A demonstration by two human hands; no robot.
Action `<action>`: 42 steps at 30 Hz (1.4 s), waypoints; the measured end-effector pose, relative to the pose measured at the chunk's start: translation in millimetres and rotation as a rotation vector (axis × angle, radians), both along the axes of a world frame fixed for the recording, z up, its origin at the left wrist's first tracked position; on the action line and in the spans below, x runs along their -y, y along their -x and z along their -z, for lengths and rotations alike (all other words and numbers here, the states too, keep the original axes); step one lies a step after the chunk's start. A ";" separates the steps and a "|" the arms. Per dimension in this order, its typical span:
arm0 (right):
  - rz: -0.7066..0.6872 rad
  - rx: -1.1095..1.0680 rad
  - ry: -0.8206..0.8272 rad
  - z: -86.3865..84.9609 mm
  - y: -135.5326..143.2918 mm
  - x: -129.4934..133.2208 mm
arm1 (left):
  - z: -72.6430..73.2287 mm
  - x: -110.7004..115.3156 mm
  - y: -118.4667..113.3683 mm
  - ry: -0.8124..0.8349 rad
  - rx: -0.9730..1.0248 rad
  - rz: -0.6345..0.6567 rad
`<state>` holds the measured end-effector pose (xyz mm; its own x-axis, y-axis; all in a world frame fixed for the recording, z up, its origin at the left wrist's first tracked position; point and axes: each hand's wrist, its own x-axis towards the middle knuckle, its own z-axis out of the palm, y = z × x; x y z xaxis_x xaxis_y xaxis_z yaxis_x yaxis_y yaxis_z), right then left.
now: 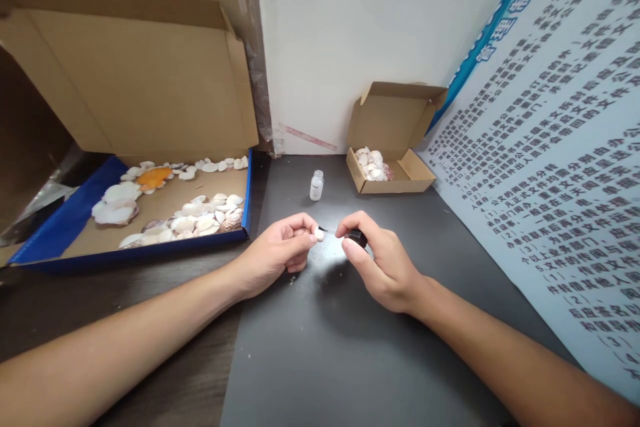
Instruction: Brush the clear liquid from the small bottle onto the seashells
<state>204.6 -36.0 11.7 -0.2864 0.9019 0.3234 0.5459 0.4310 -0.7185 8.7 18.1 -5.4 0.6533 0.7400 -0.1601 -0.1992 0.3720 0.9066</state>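
Note:
Between its thumb and fingertips, my left hand [281,247] pinches a small white shell [319,234]. My right hand [381,259] grips a black cap [357,237] with a thin brush, whose dark tip reaches the upper edge of the shell. Behind the hands, a small clear glass bottle [316,186] stands upright and uncapped on the dark grey mat [300,360].
At the left lies an open blue-edged box [249,193] with many white shells and an orange one [154,178]. A small open cardboard box [395,185] holding shells stands at the back right. A printed sheet [550,167] slopes along the right side.

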 end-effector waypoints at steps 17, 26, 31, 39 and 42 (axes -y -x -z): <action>-0.027 -0.051 -0.049 0.2 6.6 1.7 | 2.6 -1.1 -0.4 -0.043 0.007 -0.032; -0.025 -0.101 0.080 5.4 9.8 14.2 | 6.7 -1.0 -0.2 -0.062 -0.001 -0.031; -0.075 -0.236 0.174 15.7 5.1 15.7 | 4.2 -1.2 -1.0 -0.071 -0.002 -0.026; -0.099 -0.294 0.139 18.1 -3.0 13.7 | 4.5 -0.2 -1.3 -0.128 -0.047 -0.003; -0.130 -0.281 0.120 15.2 -3.6 16.6 | 5.2 0.5 0.2 -0.215 -0.110 0.027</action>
<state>208.2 -52.5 -3.5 -0.3158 0.9001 0.3001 0.2650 0.3873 -0.8830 8.5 17.6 -10.6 0.6608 0.7471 -0.0722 -0.0873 0.1721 0.9812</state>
